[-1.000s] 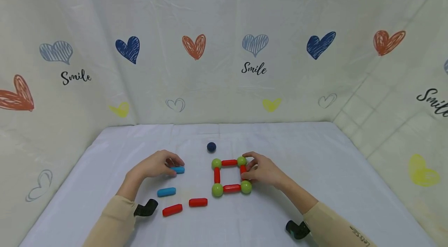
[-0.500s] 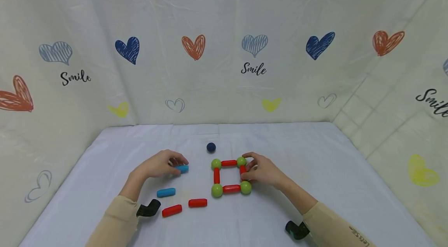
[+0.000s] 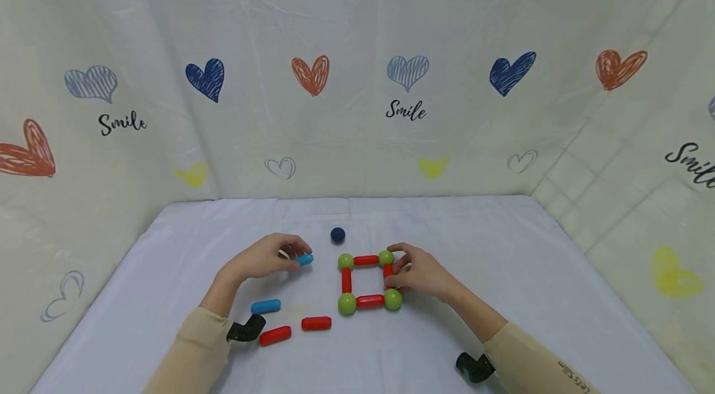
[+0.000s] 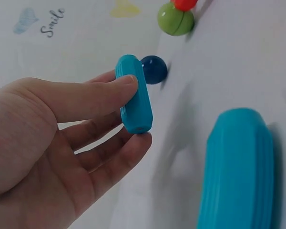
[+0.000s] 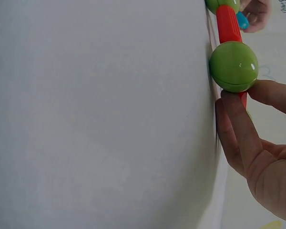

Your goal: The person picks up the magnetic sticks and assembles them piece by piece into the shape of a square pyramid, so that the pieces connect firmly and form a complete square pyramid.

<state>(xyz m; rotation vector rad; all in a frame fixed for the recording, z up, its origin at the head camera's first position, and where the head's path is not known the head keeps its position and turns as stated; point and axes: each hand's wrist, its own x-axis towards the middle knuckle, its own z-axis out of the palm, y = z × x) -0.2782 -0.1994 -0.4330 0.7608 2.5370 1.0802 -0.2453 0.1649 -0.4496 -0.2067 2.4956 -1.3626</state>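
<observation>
My left hand (image 3: 270, 257) pinches a blue building rod (image 4: 136, 95) between thumb and fingers, held above the table. In the head view, the rod's end (image 3: 305, 259) pokes out past the fingertips. To its right lies a square frame of red rods (image 3: 370, 301) joined by green balls (image 3: 347, 303) at the corners. My right hand (image 3: 419, 271) grips the frame's right side around its red rod (image 3: 388, 271), partly hiding it. In the right wrist view, the fingertips meet right beside a green corner ball (image 5: 234, 66).
A dark blue ball (image 3: 337, 235) sits behind the frame. Another blue rod (image 3: 265, 306) and two loose red rods (image 3: 316, 323) lie at front left, close to the left wrist's black camera (image 3: 246, 328). A patterned curtain (image 3: 357, 133) stands behind the table.
My left hand has moved right and a little away from me, lifting the blue rod with its end tilted up. The right hand and the frame have stayed put.
</observation>
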